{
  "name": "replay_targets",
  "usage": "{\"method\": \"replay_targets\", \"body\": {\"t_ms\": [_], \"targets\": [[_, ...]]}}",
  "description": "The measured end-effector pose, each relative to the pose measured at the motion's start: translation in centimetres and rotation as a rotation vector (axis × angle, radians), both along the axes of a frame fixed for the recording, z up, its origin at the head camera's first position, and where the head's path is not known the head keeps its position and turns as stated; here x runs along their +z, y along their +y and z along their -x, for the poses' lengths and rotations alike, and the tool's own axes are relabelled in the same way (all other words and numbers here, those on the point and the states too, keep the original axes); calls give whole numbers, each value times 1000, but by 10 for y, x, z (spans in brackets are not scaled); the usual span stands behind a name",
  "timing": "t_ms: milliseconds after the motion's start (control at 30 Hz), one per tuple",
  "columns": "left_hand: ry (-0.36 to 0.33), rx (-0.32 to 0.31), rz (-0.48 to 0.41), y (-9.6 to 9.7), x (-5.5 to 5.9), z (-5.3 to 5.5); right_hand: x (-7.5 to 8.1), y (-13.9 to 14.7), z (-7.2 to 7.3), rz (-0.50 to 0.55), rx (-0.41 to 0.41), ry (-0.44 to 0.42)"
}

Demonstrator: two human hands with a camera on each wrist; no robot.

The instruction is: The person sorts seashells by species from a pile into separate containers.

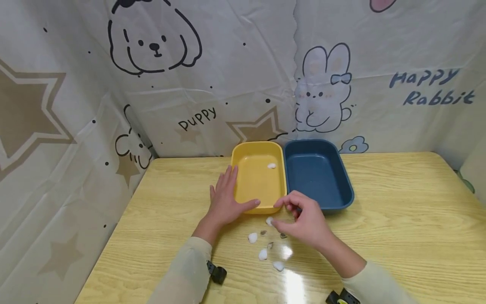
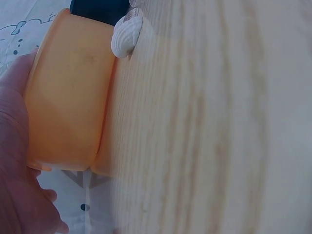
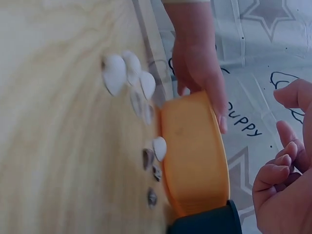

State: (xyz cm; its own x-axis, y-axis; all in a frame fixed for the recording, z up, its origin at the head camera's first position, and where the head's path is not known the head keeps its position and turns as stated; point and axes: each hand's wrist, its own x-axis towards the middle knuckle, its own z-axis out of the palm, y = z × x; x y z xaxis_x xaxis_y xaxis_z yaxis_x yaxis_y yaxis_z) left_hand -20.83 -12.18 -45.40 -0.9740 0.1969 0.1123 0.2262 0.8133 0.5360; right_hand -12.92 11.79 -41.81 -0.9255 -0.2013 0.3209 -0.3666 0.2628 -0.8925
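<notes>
My left hand (image 1: 225, 202) rests against the near left corner of a yellow box (image 1: 281, 185), fingers spread along its left side and the thumb lying over its near rim. One white shell (image 1: 271, 166) lies inside. My right hand (image 1: 307, 217) hovers at the box's near right corner, thumb and index finger apart, the other fingers loosely bent; nothing shows between them. Below it on the table is a white seashell (image 3: 159, 148), close to the box's near wall. More white shells (image 1: 263, 254) and small dark shells (image 3: 152, 197) lie scattered nearer me.
A dark blue box (image 1: 343, 181) stands right beside the yellow one, with no shells visible in it. Both are on a light wooden table (image 1: 402, 211), near its back edge. A printed curtain (image 1: 243, 76) hangs behind and at the left.
</notes>
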Motion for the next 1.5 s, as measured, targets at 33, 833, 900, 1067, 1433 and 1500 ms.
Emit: {"method": "replay_targets", "body": {"t_ms": [33,833,900,1067,1433,1500], "targets": [[2,1,1,0,0,0,-1,0,-3,3,4,-4],[-16,1,7,-1,2,-1,-49,15,-50,-169,150,-50],[-17,1,6,-1,2,-1,-52,17,-52,-202,162,-45],[-17,2,7,-1,2,-1,-60,19,-55,-271,173,5],[-13,3,2,-1,1,-1,-63,18,-57,-372,146,60],[-17,5,6,-1,1,-1,-62,17,-57,-397,139,62]]}}
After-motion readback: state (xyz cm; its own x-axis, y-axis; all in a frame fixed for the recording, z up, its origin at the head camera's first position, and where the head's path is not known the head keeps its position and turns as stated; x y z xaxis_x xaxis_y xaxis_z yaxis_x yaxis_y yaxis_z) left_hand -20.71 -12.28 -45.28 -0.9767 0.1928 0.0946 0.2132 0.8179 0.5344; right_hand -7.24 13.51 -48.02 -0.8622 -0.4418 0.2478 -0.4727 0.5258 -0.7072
